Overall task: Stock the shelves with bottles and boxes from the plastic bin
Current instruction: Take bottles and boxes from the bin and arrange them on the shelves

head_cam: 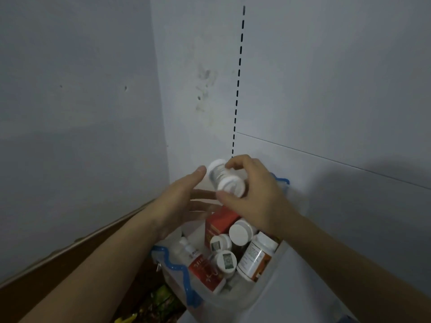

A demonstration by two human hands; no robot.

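In the head view, the right hand (pixel 254 197) is raised above the plastic bin (pixel 177 269), its fingers (pixel 235 163) and thumb curled round two small white-capped bottles (pixel 225 178) held together, one stacked against the other. The left hand (pixel 184 194) is beside them with straight, relaxed fingers, the thumb tip just beside or touching the upper bottle's cap; it grips nothing. Below, the bin, with its wavy blue rim, holds more stock: a red box (pixel 219 223), a large white-lidded jar (pixel 241 233), a bottle with an orange label (pixel 255 256), a red-labelled bottle (pixel 205 269) and two small jars with printed caps. The step in hand looks like the lift-out: bottles taken from the bin, not yet placed. Behind is a pale panel with a slotted upright (pixel 238 85); no shelf board is clearly in view, so the next move likely calls for carrying the pair to a shelf and setting them upright, the left hand steadying so neither slips.
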